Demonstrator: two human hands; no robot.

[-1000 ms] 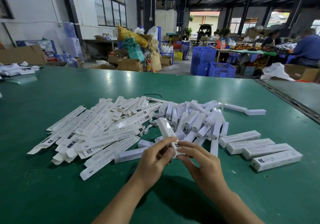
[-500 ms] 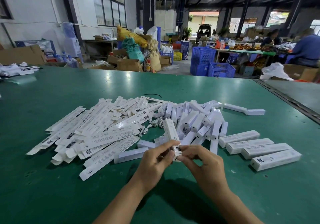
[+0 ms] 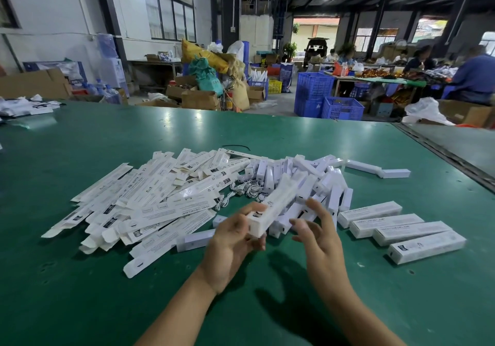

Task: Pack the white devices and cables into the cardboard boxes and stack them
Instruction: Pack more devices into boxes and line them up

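White box, long and narrow, sits in the left grip. Thumb and fingers curl round its near end, and the far end tilts up and away over the desk. The right grip hovers just right of that box, wide, with fingers spread and holding nothing; I cannot tell whether a fingertip brushes the box.

Straight beyond both grips lies a loose heap of white devices, stacked across one another. Thin white cables are bunched beyond the left grip, between the devices and a broad scatter of flat boxes that fans out to that grip's left.

Right of the right grip, four closed boxes lie side by side in a slanted row on the desk, near one another and apart from the heap.
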